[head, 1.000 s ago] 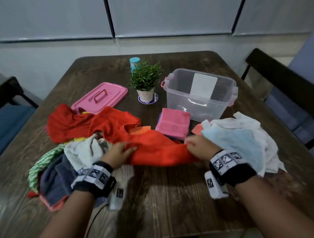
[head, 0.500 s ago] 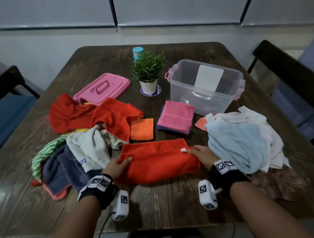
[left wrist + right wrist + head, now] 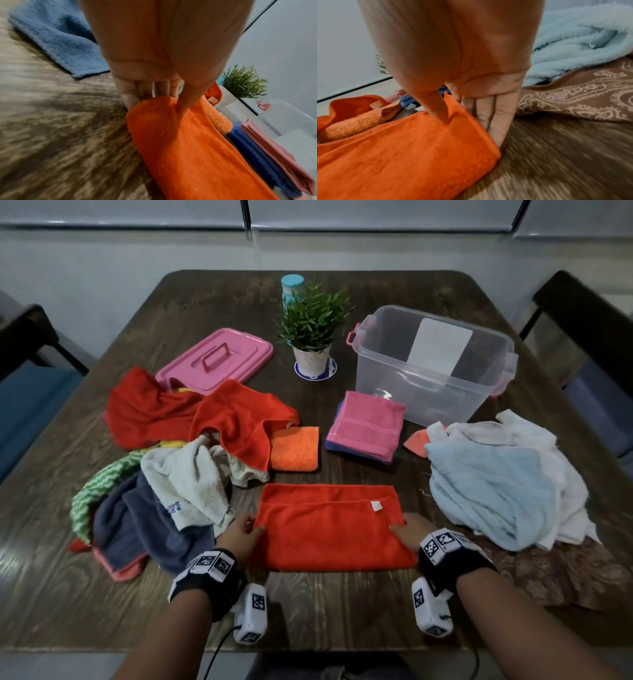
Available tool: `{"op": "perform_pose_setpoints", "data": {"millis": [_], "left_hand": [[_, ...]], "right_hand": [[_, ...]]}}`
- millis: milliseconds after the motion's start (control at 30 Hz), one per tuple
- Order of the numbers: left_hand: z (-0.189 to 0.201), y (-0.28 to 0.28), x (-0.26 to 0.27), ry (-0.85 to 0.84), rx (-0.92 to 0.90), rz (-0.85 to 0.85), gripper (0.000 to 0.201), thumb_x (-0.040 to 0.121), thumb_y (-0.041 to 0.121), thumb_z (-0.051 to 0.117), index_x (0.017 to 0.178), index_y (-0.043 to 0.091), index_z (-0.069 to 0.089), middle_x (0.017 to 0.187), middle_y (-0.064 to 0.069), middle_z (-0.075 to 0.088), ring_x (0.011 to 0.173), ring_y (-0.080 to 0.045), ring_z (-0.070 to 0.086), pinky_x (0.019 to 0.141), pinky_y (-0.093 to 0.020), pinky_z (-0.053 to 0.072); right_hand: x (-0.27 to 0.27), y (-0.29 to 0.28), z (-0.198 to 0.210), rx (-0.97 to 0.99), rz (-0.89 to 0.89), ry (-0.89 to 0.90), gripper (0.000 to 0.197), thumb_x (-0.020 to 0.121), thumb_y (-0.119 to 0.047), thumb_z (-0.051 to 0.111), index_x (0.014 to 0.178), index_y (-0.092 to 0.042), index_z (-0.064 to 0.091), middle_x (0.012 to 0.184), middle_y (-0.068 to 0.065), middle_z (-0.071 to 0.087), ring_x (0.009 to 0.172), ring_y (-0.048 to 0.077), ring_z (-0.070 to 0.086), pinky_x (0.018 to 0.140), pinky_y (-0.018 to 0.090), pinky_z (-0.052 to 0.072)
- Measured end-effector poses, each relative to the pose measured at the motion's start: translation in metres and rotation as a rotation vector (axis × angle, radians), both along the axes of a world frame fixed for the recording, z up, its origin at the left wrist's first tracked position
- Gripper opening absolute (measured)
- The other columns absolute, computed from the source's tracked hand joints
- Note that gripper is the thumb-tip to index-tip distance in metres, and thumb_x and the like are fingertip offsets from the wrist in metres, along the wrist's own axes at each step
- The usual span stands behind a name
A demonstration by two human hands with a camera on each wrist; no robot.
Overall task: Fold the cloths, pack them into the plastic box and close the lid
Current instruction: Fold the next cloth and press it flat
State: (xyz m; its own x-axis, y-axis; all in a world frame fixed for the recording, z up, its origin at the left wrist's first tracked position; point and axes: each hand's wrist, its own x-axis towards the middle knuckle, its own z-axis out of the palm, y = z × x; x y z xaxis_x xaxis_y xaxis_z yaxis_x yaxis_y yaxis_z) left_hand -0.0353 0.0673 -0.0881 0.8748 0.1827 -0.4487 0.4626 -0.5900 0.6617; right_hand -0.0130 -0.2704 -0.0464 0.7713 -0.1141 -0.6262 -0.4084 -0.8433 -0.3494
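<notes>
A red-orange cloth [image 3: 329, 525] lies folded in half near the table's front edge. My left hand [image 3: 245, 534] pinches its left end, thumb on top and fingers under [image 3: 173, 102]. My right hand [image 3: 407, 529] pinches its right end the same way [image 3: 453, 115]. Behind it lie a folded orange cloth [image 3: 296, 448] and a folded pink cloth [image 3: 366, 429] on a blue one. The clear plastic box [image 3: 433, 364] stands open at the back right. Its pink lid [image 3: 219, 359] lies at the back left.
A heap of red, white, green and dark blue cloths [image 3: 164, 460] fills the left side. Light blue and white cloths [image 3: 496, 477] pile on the right, over a brown patterned cloth [image 3: 561, 573]. A potted plant [image 3: 313, 333] and a teal-capped bottle [image 3: 292, 287] stand at the back middle. Chairs flank the table.
The red-orange cloth was pulled out of the heap toward the front edge and laid down folded. Both hands slid from its far corners down to its near side ends.
</notes>
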Motion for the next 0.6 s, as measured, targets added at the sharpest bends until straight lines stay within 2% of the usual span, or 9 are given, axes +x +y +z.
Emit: {"op": "perform_pose_setpoints", "data": {"millis": [67, 133, 233, 333, 433, 467, 533, 567, 600], "left_hand": [[0.001, -0.003, 0.002, -0.020, 0.079, -0.036, 0.017, 0.094, 0.027, 0.058, 0.083, 0.014, 0.055, 0.091, -0.013, 0.064, 0.091, -0.031, 0.062, 0.083, -0.040, 0.048], [0.002, -0.004, 0.002, -0.038, 0.099, -0.043, 0.021, 0.095, 0.028, 0.055, 0.077, 0.017, 0.051, 0.086, -0.010, 0.061, 0.090, -0.031, 0.061, 0.079, -0.037, 0.045], [0.011, -0.010, 0.001, -0.125, 0.043, -0.016, 0.016, 0.098, 0.023, 0.050, 0.091, 0.010, 0.057, 0.095, -0.011, 0.062, 0.095, -0.027, 0.059, 0.079, -0.033, 0.039], [0.033, -0.018, 0.005, -0.290, -0.086, 0.067, 0.019, 0.100, 0.020, 0.045, 0.110, 0.009, 0.057, 0.102, -0.007, 0.060, 0.098, -0.022, 0.054, 0.082, -0.029, 0.035], [0.064, -0.023, 0.019, -0.453, -0.148, 0.081, 0.020, 0.102, 0.019, 0.042, 0.113, 0.009, 0.055, 0.106, -0.005, 0.061, 0.101, -0.019, 0.054, 0.088, -0.031, 0.037], [0.076, -0.024, 0.025, -0.501, -0.152, 0.079, 0.017, 0.102, 0.018, 0.042, 0.107, 0.009, 0.055, 0.101, -0.005, 0.061, 0.095, -0.016, 0.054, 0.085, -0.030, 0.036], [0.101, -0.029, 0.037, -0.579, -0.167, 0.068, 0.014, 0.101, 0.015, 0.043, 0.094, 0.007, 0.052, 0.082, 0.000, 0.056, 0.078, -0.006, 0.051, 0.077, -0.028, 0.035], [0.113, -0.031, 0.042, -0.614, -0.178, 0.052, 0.015, 0.101, 0.014, 0.043, 0.091, 0.005, 0.050, 0.076, 0.002, 0.052, 0.071, 0.001, 0.048, 0.074, -0.028, 0.035], [0.123, -0.034, 0.046, -0.636, -0.181, 0.035, 0.015, 0.101, 0.013, 0.044, 0.091, 0.003, 0.051, 0.073, 0.003, 0.050, 0.066, 0.005, 0.047, 0.071, -0.025, 0.035]], "right_hand": [[0.000, -0.001, -0.002, 0.012, 0.002, -0.039, 0.041, 0.099, -0.035, 0.047, 0.125, -0.004, 0.054, 0.127, 0.016, 0.058, 0.115, 0.030, 0.056, 0.090, 0.030, 0.041], [0.002, -0.002, -0.005, 0.045, -0.024, -0.095, 0.043, 0.099, -0.037, 0.048, 0.126, -0.003, 0.053, 0.128, 0.015, 0.058, 0.116, 0.030, 0.056, 0.092, 0.031, 0.041], [0.005, -0.002, -0.002, 0.119, -0.067, -0.215, 0.033, 0.100, -0.030, 0.046, 0.117, -0.003, 0.057, 0.119, 0.016, 0.061, 0.111, 0.031, 0.057, 0.088, 0.032, 0.041], [0.009, 0.000, 0.019, 0.245, -0.163, -0.454, 0.022, 0.100, -0.027, 0.046, 0.107, -0.009, 0.057, 0.100, 0.006, 0.060, 0.098, 0.025, 0.057, 0.079, 0.029, 0.036], [0.022, 0.004, 0.051, 0.378, -0.262, -0.738, 0.018, 0.100, -0.021, 0.048, 0.110, -0.011, 0.058, 0.102, 0.003, 0.060, 0.097, 0.018, 0.055, 0.084, 0.027, 0.038], [0.027, 0.005, 0.062, 0.434, -0.274, -0.795, 0.014, 0.099, -0.019, 0.049, 0.107, -0.013, 0.058, 0.102, 0.003, 0.062, 0.097, 0.016, 0.056, 0.083, 0.026, 0.039], [0.036, 0.009, 0.085, 0.552, -0.289, -0.840, 0.006, 0.097, -0.013, 0.052, 0.100, -0.016, 0.057, 0.100, 0.003, 0.064, 0.092, 0.011, 0.059, 0.079, 0.015, 0.043], [0.039, 0.011, 0.097, 0.585, -0.281, -0.833, 0.006, 0.096, -0.012, 0.055, 0.100, -0.015, 0.057, 0.100, 0.002, 0.064, 0.090, 0.007, 0.059, 0.078, 0.009, 0.044], [0.042, 0.012, 0.107, 0.597, -0.259, -0.810, 0.008, 0.095, -0.013, 0.057, 0.102, -0.014, 0.058, 0.101, 0.000, 0.065, 0.090, 0.004, 0.060, 0.079, 0.007, 0.044]]}}
